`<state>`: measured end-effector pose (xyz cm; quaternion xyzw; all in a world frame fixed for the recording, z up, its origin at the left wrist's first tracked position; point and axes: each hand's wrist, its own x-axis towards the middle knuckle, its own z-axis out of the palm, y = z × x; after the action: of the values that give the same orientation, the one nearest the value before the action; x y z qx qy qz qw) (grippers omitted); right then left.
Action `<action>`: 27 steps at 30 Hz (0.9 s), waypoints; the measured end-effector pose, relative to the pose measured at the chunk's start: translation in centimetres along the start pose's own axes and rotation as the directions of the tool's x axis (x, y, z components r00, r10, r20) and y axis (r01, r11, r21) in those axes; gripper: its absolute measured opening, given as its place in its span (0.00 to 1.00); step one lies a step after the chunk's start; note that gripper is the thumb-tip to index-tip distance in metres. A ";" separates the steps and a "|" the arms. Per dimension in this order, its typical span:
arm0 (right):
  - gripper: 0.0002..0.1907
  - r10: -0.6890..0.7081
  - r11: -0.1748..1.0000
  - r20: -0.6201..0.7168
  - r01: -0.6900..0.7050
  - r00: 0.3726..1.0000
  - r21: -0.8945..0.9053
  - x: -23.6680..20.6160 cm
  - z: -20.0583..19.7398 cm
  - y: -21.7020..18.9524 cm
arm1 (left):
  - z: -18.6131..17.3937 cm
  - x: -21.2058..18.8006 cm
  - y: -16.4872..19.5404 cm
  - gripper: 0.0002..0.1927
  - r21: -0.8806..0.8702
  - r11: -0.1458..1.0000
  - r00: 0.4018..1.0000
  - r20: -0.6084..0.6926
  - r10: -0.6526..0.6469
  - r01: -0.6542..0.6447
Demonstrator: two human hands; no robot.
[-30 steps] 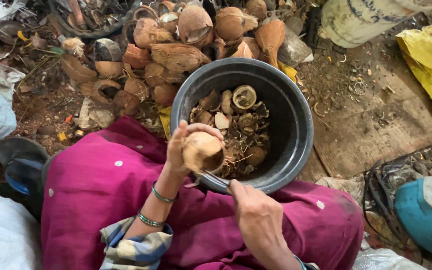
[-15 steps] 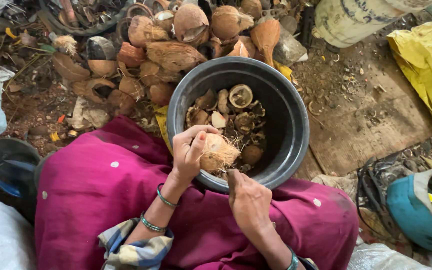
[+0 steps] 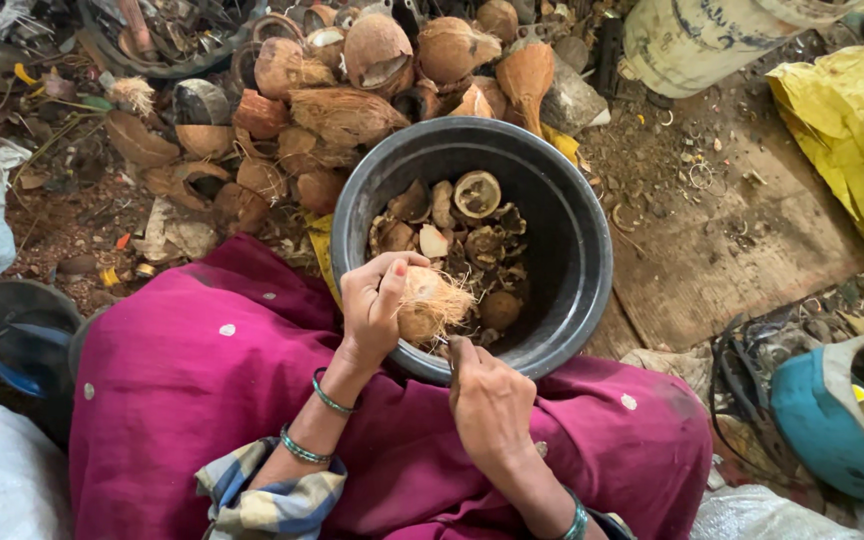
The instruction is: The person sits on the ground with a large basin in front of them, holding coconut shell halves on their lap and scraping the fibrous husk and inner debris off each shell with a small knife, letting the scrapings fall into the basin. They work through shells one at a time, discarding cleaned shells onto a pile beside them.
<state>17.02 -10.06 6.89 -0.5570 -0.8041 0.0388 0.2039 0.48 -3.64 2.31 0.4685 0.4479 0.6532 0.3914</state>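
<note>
We see the left hand (image 3: pixel 377 305) raised from the lap, wrist bent forward, with green bangles on the forearm. Its grip is wrapped around a small, pale brown, fibrous coconut piece (image 3: pixel 430 303), the fingers curled over the top and the thumb behind, so the piece sits in the palm just above the near rim of the round black plastic basin (image 3: pixel 582 290). The right hand (image 3: pixel 490 400) lies lower, knuckles up, fist closed just below and beside the coconut piece; we think a thin dark tool pokes out at the thumb, but we cannot tell what that grip holds. Both hands hover over a magenta cloth (image 3: pixel 212 380) spread across the lap. Inside the basin lie broken brown shell fragments (image 3: pixel 472 225). Beyond it, a heap of dry husked coconuts (image 3: pixel 372 70) rests on the dirt floor.
</note>
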 end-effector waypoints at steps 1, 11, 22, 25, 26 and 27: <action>0.07 0.005 1.000 0.006 -0.005 1.000 0.000 0.0 0.1 0.2 | 0.0 0.0 0.0 0.20 0.012 1.000 1.000 -0.003 0.009 -0.009; 0.06 0.152 0.956 0.191 -0.193 0.970 0.219 0.3 1.4 2.9 | 0.2 -0.2 0.8 0.17 0.186 0.976 0.993 -0.013 0.117 -0.112; 0.11 0.203 0.794 0.422 -0.401 0.884 0.457 1.0 2.6 4.5 | -0.2 -0.1 1.3 0.16 0.287 0.938 0.980 0.023 0.197 -0.196; 0.11 0.222 0.720 0.531 -0.505 0.818 0.476 1.3 2.8 5.2 | -0.3 -0.1 1.1 0.16 0.283 0.941 0.982 0.032 0.184 -0.186; 0.11 0.162 0.674 0.565 -0.509 0.809 0.535 1.5 2.8 5.6 | -0.3 -0.1 1.0 0.16 0.237 0.952 0.981 0.032 0.194 -0.196; 0.12 0.100 0.623 0.592 -0.514 0.799 0.589 1.8 2.6 5.9 | -0.3 0.0 0.9 0.16 0.190 0.960 0.979 0.032 0.204 -0.206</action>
<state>20.67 -5.76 3.35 -0.5324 -0.6321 0.5339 0.1787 0.09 -3.98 3.08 0.5519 0.4558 0.6409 0.2772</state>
